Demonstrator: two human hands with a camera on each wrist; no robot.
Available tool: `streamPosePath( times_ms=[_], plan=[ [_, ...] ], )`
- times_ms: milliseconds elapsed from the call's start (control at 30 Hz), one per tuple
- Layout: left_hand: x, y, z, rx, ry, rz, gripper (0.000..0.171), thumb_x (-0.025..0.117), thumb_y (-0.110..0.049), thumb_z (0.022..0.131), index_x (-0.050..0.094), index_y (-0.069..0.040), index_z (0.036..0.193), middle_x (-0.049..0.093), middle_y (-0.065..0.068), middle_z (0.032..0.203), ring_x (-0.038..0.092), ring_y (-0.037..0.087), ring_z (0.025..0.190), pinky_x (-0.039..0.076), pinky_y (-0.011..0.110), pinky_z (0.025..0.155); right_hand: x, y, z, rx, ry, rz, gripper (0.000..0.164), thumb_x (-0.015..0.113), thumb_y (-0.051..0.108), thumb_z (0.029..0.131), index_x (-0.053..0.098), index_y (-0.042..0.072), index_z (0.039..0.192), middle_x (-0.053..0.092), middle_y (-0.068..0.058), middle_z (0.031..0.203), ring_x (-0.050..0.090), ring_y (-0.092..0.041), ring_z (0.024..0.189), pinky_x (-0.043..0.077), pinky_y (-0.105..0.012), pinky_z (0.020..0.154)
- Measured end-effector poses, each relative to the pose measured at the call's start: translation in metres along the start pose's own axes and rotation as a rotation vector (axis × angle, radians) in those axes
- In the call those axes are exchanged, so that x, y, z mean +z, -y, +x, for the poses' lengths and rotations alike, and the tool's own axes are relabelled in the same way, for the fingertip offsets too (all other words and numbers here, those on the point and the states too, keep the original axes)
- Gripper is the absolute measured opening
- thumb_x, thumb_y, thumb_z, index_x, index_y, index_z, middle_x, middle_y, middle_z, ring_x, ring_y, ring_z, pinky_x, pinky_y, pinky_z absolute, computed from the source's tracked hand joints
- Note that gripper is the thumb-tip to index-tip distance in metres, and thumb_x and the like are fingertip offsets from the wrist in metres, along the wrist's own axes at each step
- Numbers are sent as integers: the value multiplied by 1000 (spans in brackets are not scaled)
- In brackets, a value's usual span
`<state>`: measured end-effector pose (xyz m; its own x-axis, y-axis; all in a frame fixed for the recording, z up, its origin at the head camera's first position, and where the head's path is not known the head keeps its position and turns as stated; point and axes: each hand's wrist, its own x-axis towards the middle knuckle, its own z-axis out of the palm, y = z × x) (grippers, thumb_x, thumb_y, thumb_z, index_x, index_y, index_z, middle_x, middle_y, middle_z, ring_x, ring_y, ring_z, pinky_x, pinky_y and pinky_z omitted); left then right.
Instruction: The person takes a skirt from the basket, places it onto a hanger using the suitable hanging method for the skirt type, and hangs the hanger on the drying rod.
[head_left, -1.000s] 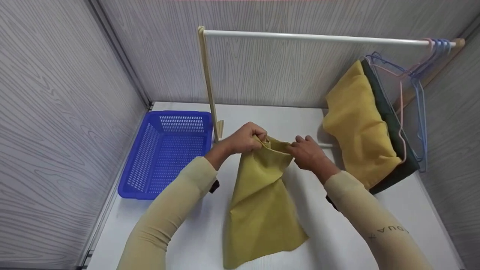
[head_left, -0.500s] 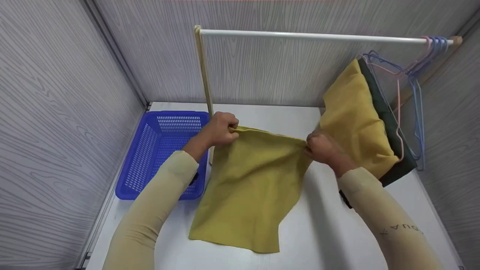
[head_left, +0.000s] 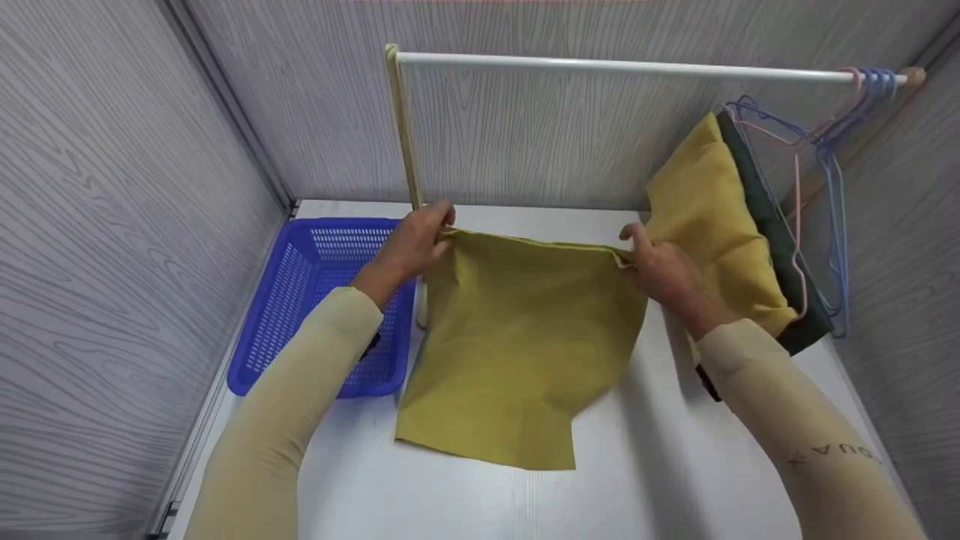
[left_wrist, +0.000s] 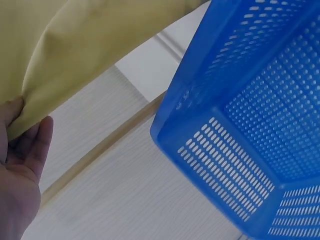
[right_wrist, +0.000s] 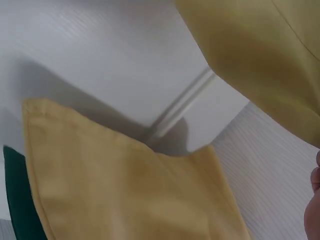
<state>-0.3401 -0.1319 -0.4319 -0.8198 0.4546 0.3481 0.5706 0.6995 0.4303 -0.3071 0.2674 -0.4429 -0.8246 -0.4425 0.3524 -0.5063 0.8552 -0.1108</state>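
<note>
An olive-yellow cloth [head_left: 525,337] is spread between my two hands, its folded top edge nearly straight and its lower part hanging toward the white tabletop. My left hand [head_left: 416,238] pinches the top left corner, beside the blue basket; in the left wrist view the thumb and fingers of this left hand [left_wrist: 22,175] close on the fabric. My right hand [head_left: 664,274] grips the top right corner with the index finger raised off it. Only a sliver of the right hand [right_wrist: 313,205] shows at the edge of the right wrist view.
A blue perforated basket [head_left: 322,300] stands at the left. Above, a white rail [head_left: 600,66] on wooden posts carries several pink and blue hangers [head_left: 836,202] at its right end. A mustard-yellow cloth [head_left: 712,232] and a dark green cloth [head_left: 761,217] hang there, close to my right hand.
The hands have moved apart, stretching the bunched cloth wide. Both hands then rose slightly toward the back, and the right index finger has lifted.
</note>
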Motion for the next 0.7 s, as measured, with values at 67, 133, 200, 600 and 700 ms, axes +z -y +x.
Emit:
streamPosePath(
  times_ms=[67,133,200,600,700],
  plan=[
    [-4,-4,5,-12,-5,44,21,63,0,94,58,3,114,63,20,105,64,33,98,52,45,85,-10,-2,5,-4,-19,-27,18,69,-1,87,60,2,102,59,-13,68,52,-23,53,47,-39,51],
    [-8,-9,9,-10,-13,104,22,60,-1,96,59,4,118,63,21,110,64,35,103,53,44,89,-19,-6,10,-54,-68,-69,7,68,-4,85,64,1,87,61,-13,68,52,-25,54,47,-42,51],
    [-13,-13,14,8,-32,153,17,58,-1,98,61,5,113,62,21,109,65,34,103,54,43,89,-29,-10,15,-94,-108,-112,12,66,-6,83,62,2,75,57,-12,65,48,-25,53,43,-42,49],
    [-54,-45,37,120,-425,298,17,50,0,100,67,3,105,57,19,96,62,29,83,56,38,77,-105,-16,44,-247,-540,-176,19,60,-7,81,52,-2,64,53,-18,71,50,-33,57,42,-46,48],
    [-64,-55,40,139,-528,273,19,49,2,99,67,3,104,56,19,97,61,29,83,56,37,78,-115,-17,48,-271,-613,-164,23,59,-6,82,50,0,62,51,-17,66,48,-33,55,38,-45,47]
  ],
)
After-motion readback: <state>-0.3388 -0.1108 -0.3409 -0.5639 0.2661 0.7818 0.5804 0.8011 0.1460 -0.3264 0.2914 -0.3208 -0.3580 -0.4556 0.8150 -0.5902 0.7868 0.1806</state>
